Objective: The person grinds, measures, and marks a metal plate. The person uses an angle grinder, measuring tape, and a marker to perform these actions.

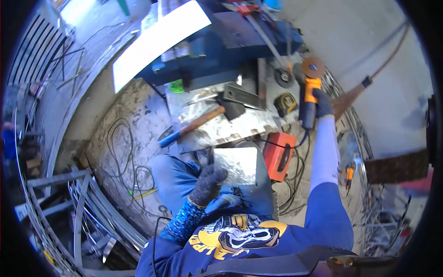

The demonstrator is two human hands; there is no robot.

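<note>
My left hand point(208, 185), in a dark glove, grips the left edge of a square, shiny metal plate point(236, 166) above my lap. Out to the right, my gloved right hand point(324, 103) is on the orange and black body of an angle grinder point(310, 101). The grinder's brown disc point(314, 67) points away from me, with no work under it. Between my hands and the far side stands a scuffed metal work surface point(249, 128). On it lie a hammer point(198, 122) with a wooden, blue-ended handle, a yellow and black tape measure point(285, 104) and a metal bar point(242, 96).
A red case point(279, 157) stands right of my knees, with black cables point(295, 180) beside it. Another disc point(284, 78) is near the grinder. A white sheet point(161, 44) lies at the far left. Metal lengths point(104, 207) are stacked lower left; a cable point(121, 134) loops on the floor.
</note>
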